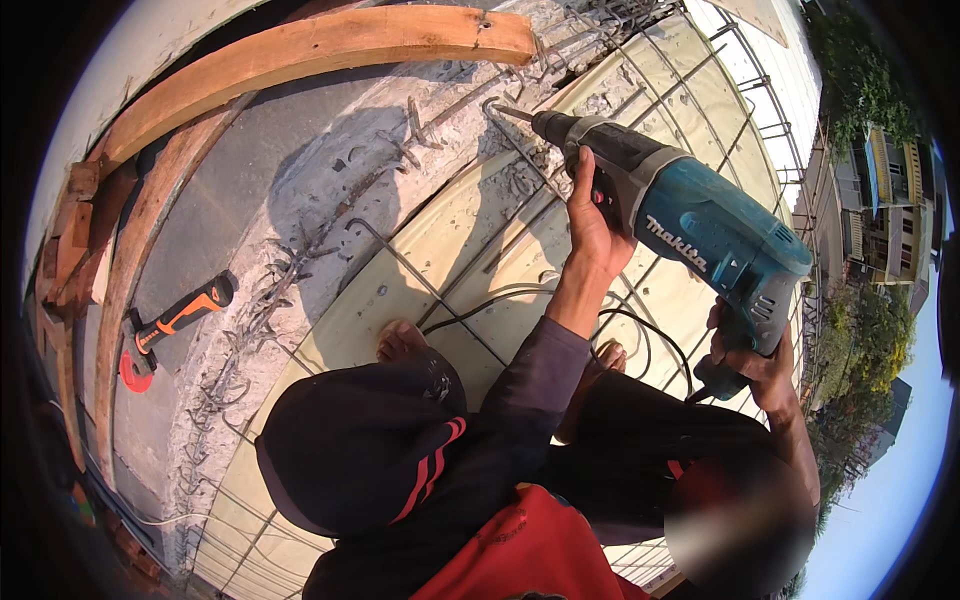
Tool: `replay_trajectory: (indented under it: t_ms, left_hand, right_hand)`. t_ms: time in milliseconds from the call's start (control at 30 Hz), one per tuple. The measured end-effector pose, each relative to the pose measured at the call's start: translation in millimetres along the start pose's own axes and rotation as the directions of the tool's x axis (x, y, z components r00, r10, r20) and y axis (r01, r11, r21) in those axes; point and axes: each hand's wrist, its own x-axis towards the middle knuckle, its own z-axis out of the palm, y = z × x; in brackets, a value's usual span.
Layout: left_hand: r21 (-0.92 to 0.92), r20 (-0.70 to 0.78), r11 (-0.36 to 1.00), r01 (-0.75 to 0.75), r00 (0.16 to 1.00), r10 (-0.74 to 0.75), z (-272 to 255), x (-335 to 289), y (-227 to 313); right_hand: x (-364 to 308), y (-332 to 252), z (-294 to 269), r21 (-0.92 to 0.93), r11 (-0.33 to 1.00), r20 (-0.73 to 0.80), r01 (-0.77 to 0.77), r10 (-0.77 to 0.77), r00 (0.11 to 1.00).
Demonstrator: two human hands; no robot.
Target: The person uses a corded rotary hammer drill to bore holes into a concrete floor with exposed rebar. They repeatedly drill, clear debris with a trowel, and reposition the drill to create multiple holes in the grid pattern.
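Note:
My left hand (pixel 598 240) cups the front housing of a teal and black rotary hammer drill (pixel 715 205), its thumb lying up along the side. My right hand (pixel 765 370) is closed around the rear handle, from which a black cord (pixel 665 340) loops down past my feet. The drill slants up to the left. Its drill bit (pixel 515 113) reaches the broken concrete edge (pixel 450 150), close to a hooked bar end; whether the tip touches concrete, I cannot tell. My right fingers partly hide the trigger area.
Steel rebar (pixel 430 285) forms a grid over cream sheeting (pixel 400 330) under my bare feet. Bent bar ends stick out of the rough concrete. An orange and black angle grinder (pixel 185 315) lies on the grey slab at left, near wooden beams (pixel 320 45). Buildings and trees stand beyond, right.

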Motion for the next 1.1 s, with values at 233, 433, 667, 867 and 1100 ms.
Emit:
replay_trajectory:
  t_ms: [233, 433, 667, 867, 1100]
  left_hand:
    - [0.177, -0.198, 0.979, -0.098, 0.971, 0.133, -19, 7, -2]
    - [0.293, -0.192, 0.943, -0.157, 0.957, 0.219, -33, 1, -1]
    - [0.358, -0.194, 0.919, -0.164, 0.950, 0.245, -35, -3, 5]
    - [0.429, -0.242, 0.890, -0.153, 0.930, 0.276, -41, -8, 14]
    - [0.275, -0.148, 0.936, -0.221, 0.952, 0.269, -70, 2, 46]
  right_hand:
    - [10, 54, 12, 0.043, 0.999, 0.052, -0.033, 0.031, 0.998]
    - [11, 70, 16, 0.090, 0.995, 0.071, -0.034, 0.028, 0.997]
    - [14, 90, 28, 0.042, 0.991, -0.020, 0.125, -0.124, 0.992]
    - [6, 103, 38, -0.075, 0.982, 0.018, 0.176, -0.175, 0.984]
    - [17, 67, 73, -0.062, 0.966, 0.040, 0.251, -0.249, 0.968]
